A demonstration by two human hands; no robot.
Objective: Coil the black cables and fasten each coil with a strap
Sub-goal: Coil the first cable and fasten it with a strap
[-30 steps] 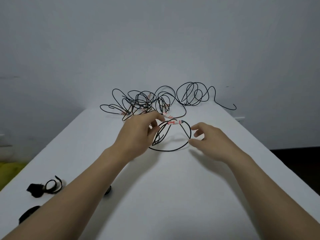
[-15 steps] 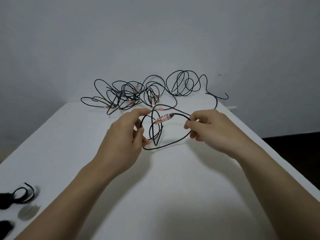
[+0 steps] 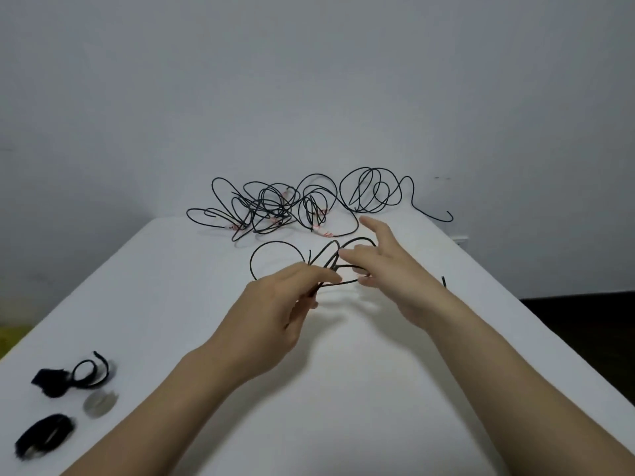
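Several short fabric straps (image 3: 87,376) lie loose on the near left of the white table (image 3: 343,407). Most are black and fuzzy, one is curled into an open ring, and a pale grey piece lies among them. They sit in no tray or box, placed within reach for the fastening step.

Further in, the left hand (image 3: 275,317) pinches a thin black cable (image 3: 275,247) between thumb and fingertips where its turns cross. This grip likely serves as the anchor that stops the formed loops springing apart.

Just beyond, the right hand (image 3: 395,276) is spread with straight fingers against the loops, gripping nothing that can be made out — probably reaching to lay the next turn. One cable end (image 3: 443,281) sticks up beside the right wrist.

Coiling appears to be at an early stage; no strap is applied.

At the far edge, a tangle of uncoiled black cables (image 3: 275,207) with pink-marked ends lies before the grey wall (image 3: 309,80).
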